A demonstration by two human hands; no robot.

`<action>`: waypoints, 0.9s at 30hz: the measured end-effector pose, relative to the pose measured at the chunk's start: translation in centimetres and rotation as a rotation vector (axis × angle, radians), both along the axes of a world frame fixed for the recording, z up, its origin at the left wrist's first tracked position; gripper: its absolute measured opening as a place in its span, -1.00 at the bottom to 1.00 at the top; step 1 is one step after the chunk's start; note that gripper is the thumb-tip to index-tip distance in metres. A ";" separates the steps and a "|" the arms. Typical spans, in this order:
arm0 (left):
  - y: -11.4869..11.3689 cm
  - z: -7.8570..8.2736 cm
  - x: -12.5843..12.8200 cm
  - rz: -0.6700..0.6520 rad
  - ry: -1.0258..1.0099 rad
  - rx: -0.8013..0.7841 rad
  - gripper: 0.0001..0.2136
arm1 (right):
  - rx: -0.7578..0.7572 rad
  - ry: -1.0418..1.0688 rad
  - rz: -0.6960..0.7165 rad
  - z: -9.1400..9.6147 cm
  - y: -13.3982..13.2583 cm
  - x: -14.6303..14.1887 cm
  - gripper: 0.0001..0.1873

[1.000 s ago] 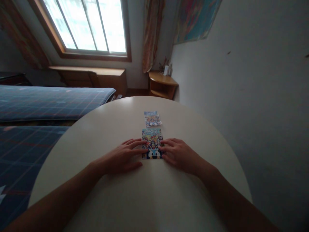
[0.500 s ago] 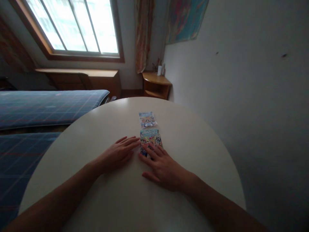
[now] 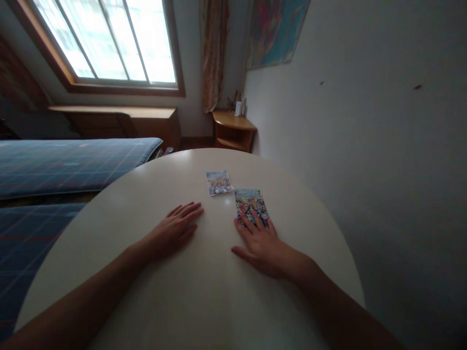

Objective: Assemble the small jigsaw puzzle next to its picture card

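My right hand (image 3: 260, 245) lies with spread fingers over the near part of a colourful printed booklet or card (image 3: 251, 201), its fingertips touching the print. The near edge of that piece is hidden under the fingers. My left hand (image 3: 177, 226) rests flat on the white round table (image 3: 204, 291), fingers stretched out and holding nothing. Farther back lies a smaller printed sheet or packet (image 3: 219, 183) with blue and orange pictures. Its near right corner comes close to the colourful booklet's far left corner.
To the left stands a bed or bench with a blue plaid mattress (image 3: 73, 163). A wooden corner shelf (image 3: 233, 120) holding small items and a long wooden desk (image 3: 146, 113) are behind the table. The white wall (image 3: 365, 146) runs along the right side.
The colourful booklet has slid to the right under my right hand, away from my left hand. It was in front of the smaller sheet before. My left hand stays nearly in place.
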State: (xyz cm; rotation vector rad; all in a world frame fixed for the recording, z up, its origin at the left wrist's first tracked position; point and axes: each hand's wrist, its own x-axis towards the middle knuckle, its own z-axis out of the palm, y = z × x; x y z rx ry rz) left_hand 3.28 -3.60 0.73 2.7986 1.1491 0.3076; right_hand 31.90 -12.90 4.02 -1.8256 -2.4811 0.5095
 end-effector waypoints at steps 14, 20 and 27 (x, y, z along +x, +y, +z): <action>0.2 -0.1 0.0 0.046 0.003 0.006 -0.51 | -0.037 -0.105 -0.179 -0.6 3.3 2.6 -0.21; 0.2 -0.6 0.2 0.150 0.019 0.038 -0.39 | -0.031 -0.111 -0.159 -0.8 5.0 3.6 -0.12; 1.0 0.1 1.8 0.194 0.116 -0.071 -0.29 | 0.062 -0.050 -0.113 -0.9 9.7 5.8 -0.14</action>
